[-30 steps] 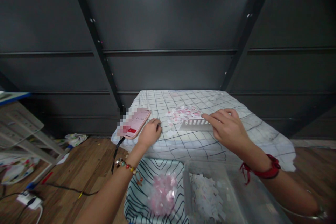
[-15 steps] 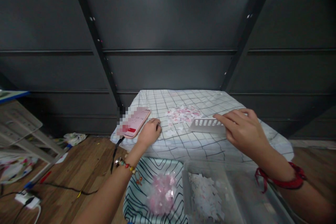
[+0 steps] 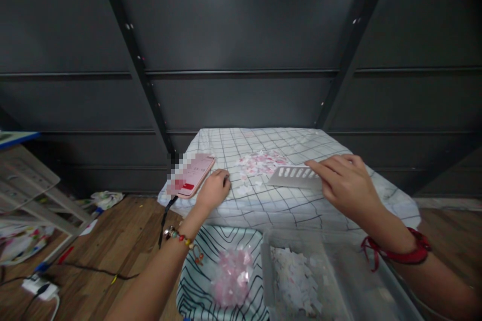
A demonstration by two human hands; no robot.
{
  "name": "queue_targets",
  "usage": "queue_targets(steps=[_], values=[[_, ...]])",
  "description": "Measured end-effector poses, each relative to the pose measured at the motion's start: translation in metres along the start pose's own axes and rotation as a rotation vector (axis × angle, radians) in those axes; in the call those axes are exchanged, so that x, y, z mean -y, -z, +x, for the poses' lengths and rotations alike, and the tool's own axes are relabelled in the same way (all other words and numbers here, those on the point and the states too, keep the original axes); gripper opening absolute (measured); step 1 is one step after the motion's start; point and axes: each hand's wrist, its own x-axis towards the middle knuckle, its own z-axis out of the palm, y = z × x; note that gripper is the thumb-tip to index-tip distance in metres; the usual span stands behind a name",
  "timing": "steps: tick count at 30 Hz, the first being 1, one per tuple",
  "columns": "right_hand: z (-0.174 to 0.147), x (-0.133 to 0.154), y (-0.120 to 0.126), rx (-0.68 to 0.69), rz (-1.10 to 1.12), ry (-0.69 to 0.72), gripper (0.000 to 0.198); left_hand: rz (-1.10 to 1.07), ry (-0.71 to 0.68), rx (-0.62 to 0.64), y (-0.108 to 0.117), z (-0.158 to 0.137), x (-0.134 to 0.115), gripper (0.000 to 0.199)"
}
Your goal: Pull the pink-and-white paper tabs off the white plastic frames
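My right hand (image 3: 344,185) grips a flat white board with a row of slots (image 3: 291,176) by its right end, holding it tilted over the table. Just beyond the board's left end lies a loose pile of small pink and white paper pieces (image 3: 261,162). A few white pieces (image 3: 246,189) are scattered nearer the table's front edge. My left hand (image 3: 214,190) rests on the cloth with its fingers curled closed; whatever they hold, if anything, is hidden. Beside it on the left sits a pink phone (image 3: 196,175) with its screen lit.
A white checked cloth (image 3: 301,143) covers the low table. In front stand a striped fabric basket (image 3: 192,266) with clear packets of pink pieces (image 3: 233,276) and a clear plastic bin (image 3: 266,271) containing white paper pieces (image 3: 295,281). A power strip (image 3: 39,288) lies on the floor.
The slotted board has tilted a little, its slots now showing more fully, and shifted slightly left with my right hand. My left hand stays in place.
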Motion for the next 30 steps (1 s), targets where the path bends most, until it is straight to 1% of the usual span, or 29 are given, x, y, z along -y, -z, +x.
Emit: queue_targets(steps=[2,8,12,16,20,25,27,30], values=[[0.001,0.001,-0.001,-0.005,0.010,-0.009,0.029,-0.006,0.001,-0.001,0.000,0.000,0.000,0.022],[-0.001,0.001,-0.007,0.066,0.005,-0.011,0.030,-0.019,-0.004,-0.008,0.000,0.000,0.001,0.023],[-0.004,-0.004,-0.006,0.056,-0.041,-0.039,0.029,-0.017,-0.003,-0.005,0.000,0.000,0.001,0.023],[-0.002,-0.004,-0.007,0.044,-0.013,-0.049,0.029,-0.014,0.002,-0.003,0.000,0.001,0.001,0.023],[-0.004,-0.005,-0.008,0.066,-0.002,-0.059,0.029,-0.012,0.006,-0.005,0.000,0.001,0.000,0.023],[-0.009,-0.016,-0.010,0.014,0.005,-0.114,0.029,-0.006,-0.003,-0.007,0.000,0.001,0.000,0.024],[-0.010,-0.019,-0.015,0.014,0.017,-0.107,0.029,0.002,-0.002,-0.006,0.000,0.001,0.000,0.023],[-0.010,-0.020,-0.022,0.049,0.056,-0.059,0.029,0.009,0.003,-0.002,0.000,0.001,0.000,0.023]])
